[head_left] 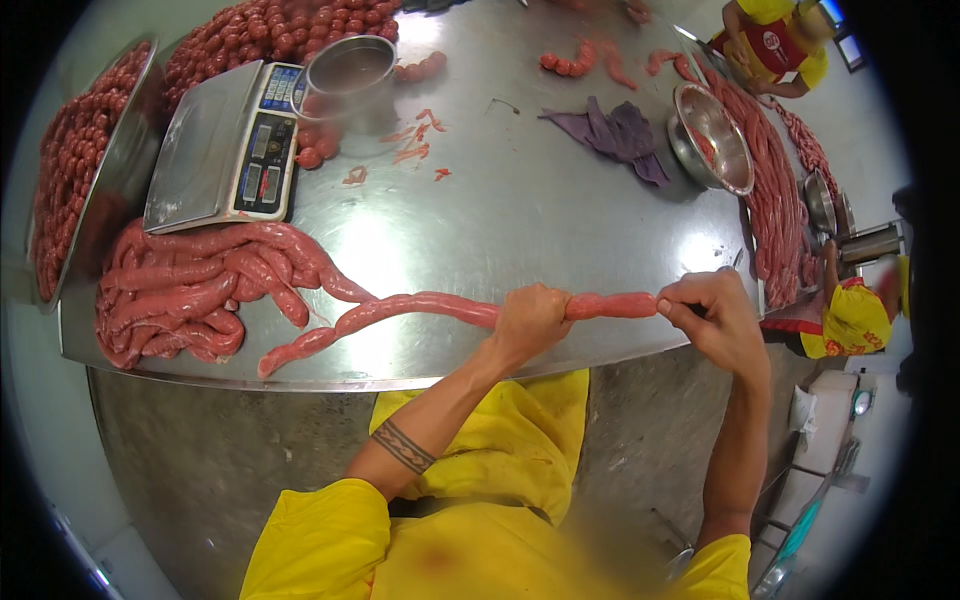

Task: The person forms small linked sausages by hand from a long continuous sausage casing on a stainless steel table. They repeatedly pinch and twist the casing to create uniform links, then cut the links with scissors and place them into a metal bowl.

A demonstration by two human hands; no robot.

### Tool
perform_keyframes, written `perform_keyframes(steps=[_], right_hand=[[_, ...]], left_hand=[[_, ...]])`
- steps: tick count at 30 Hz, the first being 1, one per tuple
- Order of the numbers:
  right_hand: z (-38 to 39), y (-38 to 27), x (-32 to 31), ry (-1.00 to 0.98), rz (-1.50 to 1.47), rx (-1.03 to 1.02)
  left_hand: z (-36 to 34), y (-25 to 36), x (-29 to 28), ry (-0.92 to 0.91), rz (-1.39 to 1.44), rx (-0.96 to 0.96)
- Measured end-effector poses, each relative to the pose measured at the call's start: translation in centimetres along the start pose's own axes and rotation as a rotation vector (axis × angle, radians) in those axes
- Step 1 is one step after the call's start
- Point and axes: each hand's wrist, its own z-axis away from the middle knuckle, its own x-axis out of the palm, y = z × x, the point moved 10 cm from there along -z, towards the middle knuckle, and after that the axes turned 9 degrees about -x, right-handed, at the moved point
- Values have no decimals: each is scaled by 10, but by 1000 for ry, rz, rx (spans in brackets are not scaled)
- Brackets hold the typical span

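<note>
A long raw sausage (420, 305) stretches across the near part of the steel table. My left hand (532, 318) is closed around it, with the fist wrapped over the casing. A short length of sausage shows between my two hands. At its right end my right hand (708, 312) pinches the tip between thumb and fingers. To the left, a heap of uncut sausage (190, 285) lies coiled in loose folds, and a strand from it runs up to the held sausage. One loose sausage end (285, 357) points toward the table's near edge.
Behind the heap stand a digital scale (230, 150) and a metal pot (352, 75). Tied sausages (270, 35) pile at the far left. A purple cloth (615, 135) and a steel bowl (712, 140) are at the right, near more sausage strands (770, 200). Co-workers (775, 45) stand beyond.
</note>
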Motion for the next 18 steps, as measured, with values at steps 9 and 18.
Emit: perform_keyframes(steps=[9, 18], right_hand=[[17, 65, 7, 73, -284, 112], [30, 127, 42, 121, -483, 150]], left_hand=[[7, -32, -24, -188, -205, 80], [17, -50, -45, -233, -483, 45]])
